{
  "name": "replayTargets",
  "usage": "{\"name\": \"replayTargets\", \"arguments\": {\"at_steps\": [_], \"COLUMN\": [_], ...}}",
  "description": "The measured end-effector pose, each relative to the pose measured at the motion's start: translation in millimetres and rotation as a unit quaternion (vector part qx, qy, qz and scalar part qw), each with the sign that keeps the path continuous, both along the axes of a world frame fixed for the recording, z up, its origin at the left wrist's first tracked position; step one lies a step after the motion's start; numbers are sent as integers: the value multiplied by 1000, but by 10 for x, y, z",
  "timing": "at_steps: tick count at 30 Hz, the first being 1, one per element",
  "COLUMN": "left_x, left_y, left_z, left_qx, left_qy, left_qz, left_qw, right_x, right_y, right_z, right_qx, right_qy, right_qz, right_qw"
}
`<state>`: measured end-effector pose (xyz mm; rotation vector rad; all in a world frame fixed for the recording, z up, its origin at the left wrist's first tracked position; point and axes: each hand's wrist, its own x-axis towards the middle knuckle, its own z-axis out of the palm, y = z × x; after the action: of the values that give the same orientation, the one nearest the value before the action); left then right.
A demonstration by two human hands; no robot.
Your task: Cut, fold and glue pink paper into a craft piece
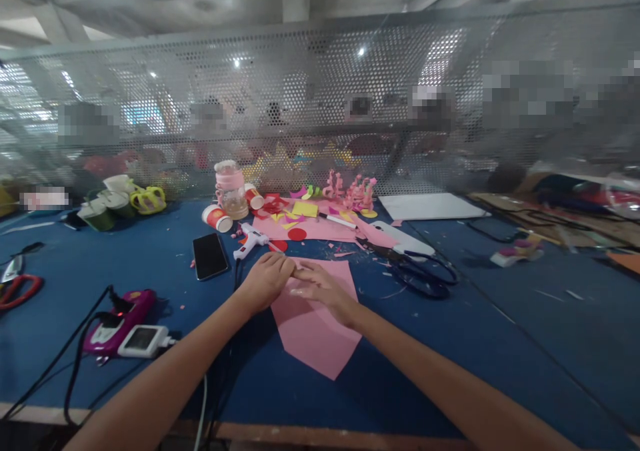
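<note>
Near the middle of the blue tabletop [500, 337], a sheet of pink paper [320, 334] lies with one corner pointing toward the person, beneath both hands. The left hand [269, 281] is at its upper left edge, fingers curled inward; whether they grip anything is hidden. The right hand [327, 294] reaches over the paper from the other side, its fingers loosely extended and their tips meeting those of the left. I cannot tell whether they pinch something small between them.

Just beyond the left hand is a white glue gun [251, 241], with a black phone [210, 256] to its left. Scissors with dark blue handles [425, 276] lie to the right of the paper. Farther back, a larger pink sheet [325, 229] carries yellow, red and purple scraps, with a marker [340, 221] among them. Red-and-white paper cups [217, 218] are near a clear jar [233, 194], and pink ornaments [360, 194] stand toward the mesh screen [320, 124]. Left of the left forearm lies a purple power strip [131, 311] with cords plugged in.
</note>
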<state>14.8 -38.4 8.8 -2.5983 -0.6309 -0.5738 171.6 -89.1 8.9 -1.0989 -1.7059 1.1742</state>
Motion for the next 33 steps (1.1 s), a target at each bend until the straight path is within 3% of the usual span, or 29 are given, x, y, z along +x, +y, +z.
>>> {"name": "replayTargets", "arguments": {"at_steps": [6,11,14,17,19,26,33], "left_x": [19,43,59,67,66,38,21], "left_y": [-4,0,7,6,-4,-55,-34], "left_z": [2,2,3,5,11,74,46], "left_qx": [59,102,123,141,140,47,61], "left_qy": [-6,-26,-34,-28,-16,40,16], "left_qz": [34,52,57,65,75,83,36], "left_qw": [998,993,990,987,987,995,997], "right_x": [-63,-83,-71,-48,-37,-21,-4], "right_y": [8,-9,-12,-2,5,6,10], "right_z": [44,68,68,58,55,92,138], "right_qx": [-63,-107,-178,-258,-272,-296,-303], "right_qy": [199,322,372,411,432,452,452], "right_qz": [49,30,3,-14,-9,23,88], "right_qw": [977,940,911,874,859,841,835]}}
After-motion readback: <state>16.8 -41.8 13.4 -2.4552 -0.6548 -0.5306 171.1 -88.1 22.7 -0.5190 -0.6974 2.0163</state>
